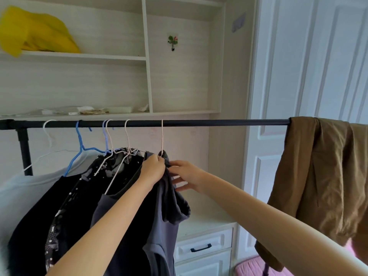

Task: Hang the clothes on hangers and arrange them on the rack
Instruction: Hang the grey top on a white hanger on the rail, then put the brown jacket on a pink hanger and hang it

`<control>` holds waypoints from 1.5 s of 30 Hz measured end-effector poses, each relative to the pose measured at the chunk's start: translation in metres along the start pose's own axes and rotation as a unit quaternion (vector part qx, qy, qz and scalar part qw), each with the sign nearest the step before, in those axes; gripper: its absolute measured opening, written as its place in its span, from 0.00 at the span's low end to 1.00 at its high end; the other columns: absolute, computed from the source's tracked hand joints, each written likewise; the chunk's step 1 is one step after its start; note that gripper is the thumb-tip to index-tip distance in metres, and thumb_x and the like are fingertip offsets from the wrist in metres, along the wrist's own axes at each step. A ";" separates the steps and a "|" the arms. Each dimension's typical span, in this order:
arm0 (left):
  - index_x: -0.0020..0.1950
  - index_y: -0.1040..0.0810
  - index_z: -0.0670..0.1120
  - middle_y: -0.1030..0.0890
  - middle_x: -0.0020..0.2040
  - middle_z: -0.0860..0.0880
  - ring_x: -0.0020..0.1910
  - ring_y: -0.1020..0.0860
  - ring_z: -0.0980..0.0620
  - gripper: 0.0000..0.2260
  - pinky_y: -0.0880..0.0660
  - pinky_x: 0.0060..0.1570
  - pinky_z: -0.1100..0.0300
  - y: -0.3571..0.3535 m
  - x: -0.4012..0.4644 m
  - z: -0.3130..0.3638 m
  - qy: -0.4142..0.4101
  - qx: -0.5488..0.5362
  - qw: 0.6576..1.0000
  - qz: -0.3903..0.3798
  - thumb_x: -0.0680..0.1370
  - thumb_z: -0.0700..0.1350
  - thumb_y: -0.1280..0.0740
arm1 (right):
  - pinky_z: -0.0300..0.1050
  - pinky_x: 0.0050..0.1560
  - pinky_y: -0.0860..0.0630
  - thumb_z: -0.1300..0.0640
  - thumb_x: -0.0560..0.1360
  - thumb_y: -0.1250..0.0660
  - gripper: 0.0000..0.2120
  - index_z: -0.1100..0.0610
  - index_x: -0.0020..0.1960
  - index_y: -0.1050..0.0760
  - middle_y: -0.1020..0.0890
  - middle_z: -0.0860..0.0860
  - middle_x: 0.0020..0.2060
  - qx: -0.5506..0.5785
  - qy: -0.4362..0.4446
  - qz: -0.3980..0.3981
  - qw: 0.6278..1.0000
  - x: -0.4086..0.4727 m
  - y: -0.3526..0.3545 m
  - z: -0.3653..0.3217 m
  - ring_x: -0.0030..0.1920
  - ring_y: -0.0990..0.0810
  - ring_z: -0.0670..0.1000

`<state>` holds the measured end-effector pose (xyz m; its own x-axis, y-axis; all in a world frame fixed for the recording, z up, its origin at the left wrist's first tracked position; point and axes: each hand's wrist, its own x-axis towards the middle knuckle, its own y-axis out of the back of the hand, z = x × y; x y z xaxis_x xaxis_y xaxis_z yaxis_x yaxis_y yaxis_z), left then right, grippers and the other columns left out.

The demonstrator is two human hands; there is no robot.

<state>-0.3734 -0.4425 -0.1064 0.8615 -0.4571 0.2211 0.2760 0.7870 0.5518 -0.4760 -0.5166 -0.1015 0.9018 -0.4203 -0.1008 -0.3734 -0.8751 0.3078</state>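
Note:
A black rack rail (pixel 209 122) runs across the view. A grey garment (pixel 169 208) hangs from a thin pale hanger (pixel 162 136) hooked on the rail. My left hand (pixel 153 169) grips the garment's neck just under the hook. My right hand (pixel 186 176) touches the same fabric from the right, fingers partly spread. To the left, several hangers (pixel 107 136) carry dark clothes (pixel 65 206) and a white garment (pixel 18 196). A brown garment (pixel 318 176) is draped over the rail's right end, with no hanger visible.
White shelves (pixel 83 56) stand behind the rack, with a yellow bag (pixel 35 30) on top and small items below. A white drawer unit (pixel 203 248) stands under the rail. White panelled doors (pixel 310 66) fill the right. Pink fabric (pixel 253 265) lies low right.

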 end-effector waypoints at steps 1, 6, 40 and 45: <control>0.61 0.28 0.37 0.25 0.60 0.37 0.58 0.26 0.39 0.15 0.31 0.48 0.54 -0.001 0.000 0.001 -0.004 0.001 1.000 0.010 0.81 0.45 0.46 | 0.46 0.48 0.22 0.54 0.78 0.39 0.22 0.50 0.72 0.33 0.21 0.53 0.53 0.001 0.000 0.003 1.000 -0.001 0.000 -0.001 0.47 0.22 0.52; 0.58 0.32 0.37 0.31 0.60 0.39 0.54 0.28 0.41 0.12 0.35 0.45 0.57 -0.002 -0.015 0.014 -0.188 0.016 0.954 0.232 0.75 0.34 0.39 | 0.49 0.55 0.22 0.56 0.78 0.40 0.22 0.48 0.71 0.34 0.21 0.53 0.60 -0.017 0.036 0.040 0.998 -0.012 0.004 -0.013 0.53 0.20 0.53; 0.65 0.31 0.42 0.28 0.65 0.42 0.60 0.27 0.43 0.17 0.29 0.57 0.51 -0.347 0.004 0.396 -0.303 0.197 0.925 -0.121 0.81 0.49 0.46 | 0.53 0.61 0.31 0.60 0.76 0.44 0.16 0.53 0.62 0.27 0.24 0.51 0.61 -0.327 0.127 0.484 0.802 -0.124 0.520 0.118 0.63 0.31 0.53; 0.66 0.26 0.43 0.25 0.66 0.42 0.63 0.24 0.43 0.20 0.30 0.66 0.50 -0.349 0.024 0.418 -0.177 0.340 0.889 -0.251 0.80 0.50 0.46 | 0.56 0.61 0.32 0.55 0.79 0.48 0.17 0.52 0.61 0.25 0.21 0.51 0.58 -0.368 0.075 0.435 0.819 -0.111 0.562 0.129 0.60 0.26 0.54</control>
<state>-0.6271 -0.9015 0.0421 0.4801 -0.8770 -0.0178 0.1625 0.0691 0.9843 -0.8143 -0.9926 -0.0396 0.4017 -0.7246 0.5600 -0.7067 0.1436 0.6928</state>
